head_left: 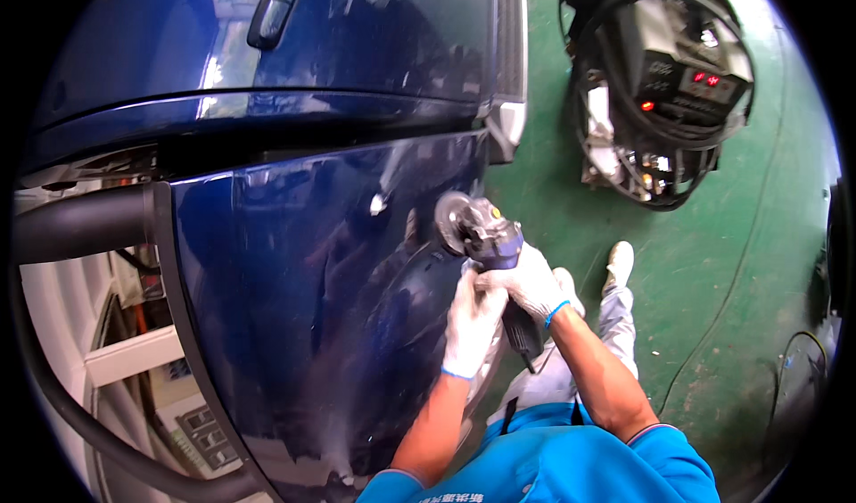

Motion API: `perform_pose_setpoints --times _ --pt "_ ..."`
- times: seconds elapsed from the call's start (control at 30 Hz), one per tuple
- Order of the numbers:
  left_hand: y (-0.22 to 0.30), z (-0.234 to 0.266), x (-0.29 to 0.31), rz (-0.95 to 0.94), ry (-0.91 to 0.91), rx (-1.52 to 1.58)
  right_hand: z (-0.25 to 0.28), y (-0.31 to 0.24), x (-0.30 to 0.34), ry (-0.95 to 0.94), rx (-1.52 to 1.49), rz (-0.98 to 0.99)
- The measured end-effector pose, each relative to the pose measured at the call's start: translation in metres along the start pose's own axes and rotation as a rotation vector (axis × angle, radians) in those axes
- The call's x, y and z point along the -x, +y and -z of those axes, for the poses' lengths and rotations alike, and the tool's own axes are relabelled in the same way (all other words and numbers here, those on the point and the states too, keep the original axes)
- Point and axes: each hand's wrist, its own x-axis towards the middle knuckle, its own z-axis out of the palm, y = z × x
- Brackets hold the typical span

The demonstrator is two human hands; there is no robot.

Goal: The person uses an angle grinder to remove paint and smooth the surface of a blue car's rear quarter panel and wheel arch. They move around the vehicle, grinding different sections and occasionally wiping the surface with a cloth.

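Note:
A small angle grinder (496, 241) with a round disc (453, 221) is in my gloved hands beside a dark blue car body panel (303, 307). My right hand (532, 282) wraps round the grinder's body just behind its head. Closed against the same tool, lower and nearer the panel, is my left hand (474, 317); its fingertips are partly hidden. The grinder's black rear end and cord point down toward my legs. Its disc is at the panel's right edge, and I cannot tell whether they touch. A pale bare spot (377, 204) shows on the blue paint, left of the disc.
A blue door with a dark handle (278, 8) lies beyond a gap at the top. Black tubing (85, 224) curves along the left. On the green floor (713, 271), a machine with coiled black cables (660, 84) stands at the upper right. A thin cable (740, 262) crosses the floor.

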Motion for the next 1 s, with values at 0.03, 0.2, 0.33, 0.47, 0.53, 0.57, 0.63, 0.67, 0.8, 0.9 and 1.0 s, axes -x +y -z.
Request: perform_pose_setpoints --times 0.03,0.2,0.33,0.47,0.53,0.57,0.63,0.67,0.8,0.9,1.0 --pt "-0.01 -0.01 0.017 0.0 0.027 -0.07 0.014 -0.006 0.01 -0.011 0.047 -0.132" --pt "-0.02 -0.036 0.088 -0.412 -0.436 -0.833 0.06 0.073 0.038 0.23 -0.585 -0.473" --pt "-0.041 -0.044 0.094 -0.584 -0.667 -0.957 0.084 0.1 0.084 0.411 -0.811 -0.492" --pt "-0.026 -0.061 0.084 -0.784 -0.915 -0.934 0.119 0.135 0.133 0.559 -0.877 -0.374" --pt "-0.026 -0.076 0.091 -0.887 -0.982 -0.906 0.134 0.136 0.157 0.542 -1.103 -0.301" --pt "-0.031 -0.081 0.09 -0.933 -0.99 -0.881 0.138 0.132 0.169 0.536 -1.099 -0.25" --pt "-0.037 -0.099 0.097 -1.023 -1.033 -0.807 0.149 0.117 0.196 0.617 -1.103 -0.215" --pt "-0.026 -0.108 0.102 -0.994 -1.076 -0.764 0.157 0.12 0.205 0.63 -1.091 -0.145" --pt "-0.02 -0.122 0.119 -0.485 -1.04 -0.479 0.211 0.102 0.241 0.864 -1.066 -0.035" --pt "-0.009 -0.147 0.121 -0.103 -1.119 -0.545 0.272 0.092 0.268 0.914 -1.166 0.134" --pt "-0.086 -0.171 0.105 -0.364 -0.827 -0.744 0.325 0.071 0.3 0.961 -1.182 0.307"
